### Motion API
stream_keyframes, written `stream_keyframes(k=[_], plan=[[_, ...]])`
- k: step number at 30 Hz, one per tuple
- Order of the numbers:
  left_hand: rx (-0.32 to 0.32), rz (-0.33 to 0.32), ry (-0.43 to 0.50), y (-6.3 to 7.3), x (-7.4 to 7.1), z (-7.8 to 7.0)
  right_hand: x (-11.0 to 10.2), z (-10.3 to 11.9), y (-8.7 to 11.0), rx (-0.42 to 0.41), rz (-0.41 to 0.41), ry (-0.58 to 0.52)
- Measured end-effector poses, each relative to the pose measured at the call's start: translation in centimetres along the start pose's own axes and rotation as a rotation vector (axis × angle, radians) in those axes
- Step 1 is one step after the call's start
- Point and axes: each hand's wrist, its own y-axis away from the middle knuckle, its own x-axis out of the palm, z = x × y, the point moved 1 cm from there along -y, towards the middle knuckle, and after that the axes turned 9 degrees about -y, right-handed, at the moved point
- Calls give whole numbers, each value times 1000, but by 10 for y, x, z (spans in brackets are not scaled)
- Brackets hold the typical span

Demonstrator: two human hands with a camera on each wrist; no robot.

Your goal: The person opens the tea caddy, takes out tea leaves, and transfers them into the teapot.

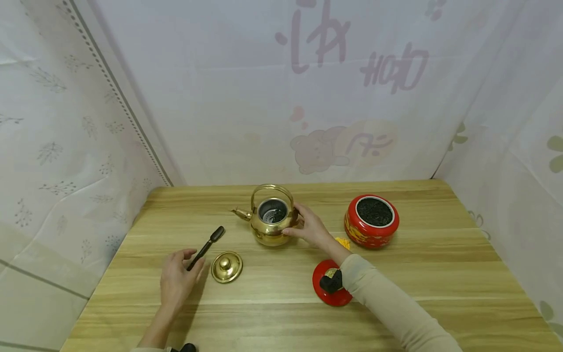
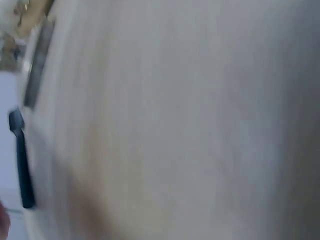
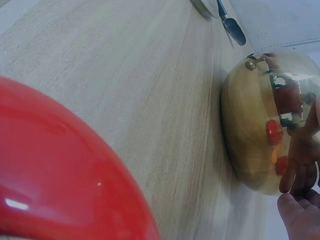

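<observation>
A brass teapot [image 1: 269, 235] stands upright with its lid off, handle raised and spout to the left. My right hand [image 1: 311, 228] grips its right side, thumb at the front and fingers round the back. In the right wrist view, the thumb touches the shiny teapot [image 3: 250, 125]. A dark tea scoop [image 1: 205, 248] lies slanting on the table at the left. My left hand [image 1: 176, 279] is around its handle end, thumb and fingers spread apart. The left wrist view shows the scoop [image 2: 23, 167] with its handle end free of the fingers.
The brass lid [image 1: 226, 267] lies between the left hand and teapot. A red jar [image 1: 369, 237] full of dark tea leaves [image 1: 375, 211] stands at the right. Its red lid [image 1: 323, 283] lies partly under the right wrist, near a yellow tassel [image 1: 343, 243]. Curtains surround the wooden table [image 1: 272, 322].
</observation>
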Motion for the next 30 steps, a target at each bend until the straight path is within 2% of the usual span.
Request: stream_keyframes(k=[5, 8, 11, 14, 17, 20, 23, 30], plan=[[203, 92, 63, 3, 5, -22, 0, 1, 0, -15, -7, 1], [267, 112, 37, 5, 9, -30, 1, 2, 1, -29, -5, 6], [278, 121, 22, 7, 13, -33, 1, 3, 2, -15, -9, 6], [251, 142, 18, 8, 15, -34, 1, -1, 1, -3, -15, 7], [225, 150, 23, 8, 14, -36, 2, -18, -6, -6, -24, -5], [226, 117, 41, 7, 12, -41, 2, -34, -12, -12, -31, -2], [255, 52, 86, 3, 8, -52, 2, -43, -16, -7, -32, -4], [320, -92, 225, -9, 3, -93, 1, -44, -16, -15, -39, -8]])
